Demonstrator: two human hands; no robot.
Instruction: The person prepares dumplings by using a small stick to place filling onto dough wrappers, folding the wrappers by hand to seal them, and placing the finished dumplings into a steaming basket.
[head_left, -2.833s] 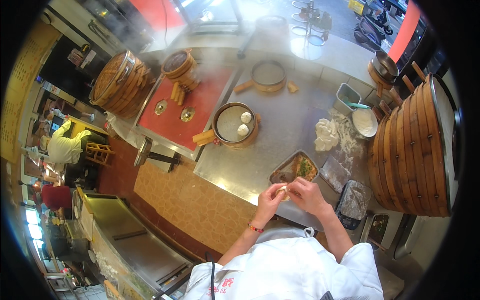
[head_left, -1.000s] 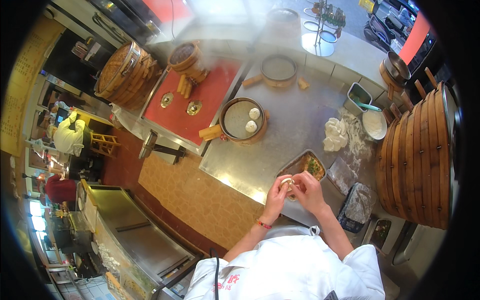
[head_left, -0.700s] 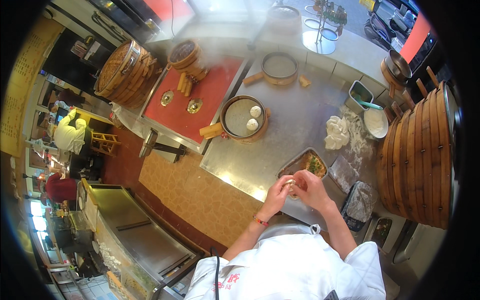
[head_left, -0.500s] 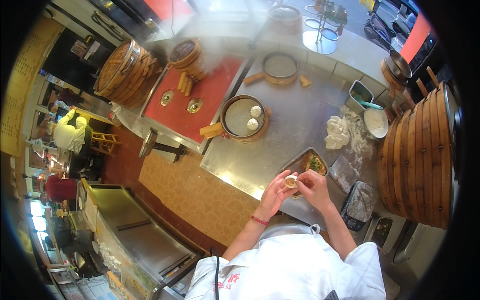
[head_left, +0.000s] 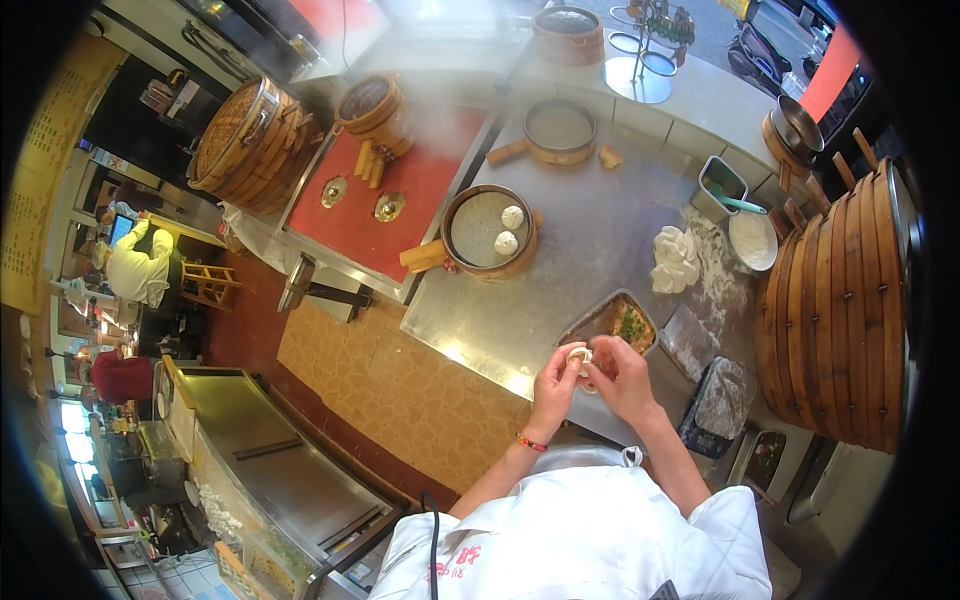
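Just on the near side of the filling tray (head_left: 640,304), the left hand (head_left: 552,390) and the right hand (head_left: 624,380) are meeting over one small dough piece (head_left: 580,356) and holding it up off the tabletop (head_left: 475,330). The left grip is curling around the dough piece, its thumb pressing against it; the right grip is bringing thumb and fingertips together at its edge, apparently pinching the dough, though the exact contact is partly hiding behind the fingers.

The dough piece is showing a pale, rounded rim, so it is probably sitting partway through being shaped; the fingers are covering too much to tell whether the top is sealing. Beyond the filling tray and to its left, a round steamer (head_left: 468,232) is holding two white dumplings (head_left: 506,243), sitting just beside each other and both looking finished.

Beyond the filling tray and slightly to its right, a heap of flat dough wrappers (head_left: 676,262) is lying unfilled, so several pieces seem to be remaining. The filling tray itself is carrying filling (head_left: 631,322) with green bits on top. Farther beyond it, to the left, a second steamer (head_left: 560,128) is standing.
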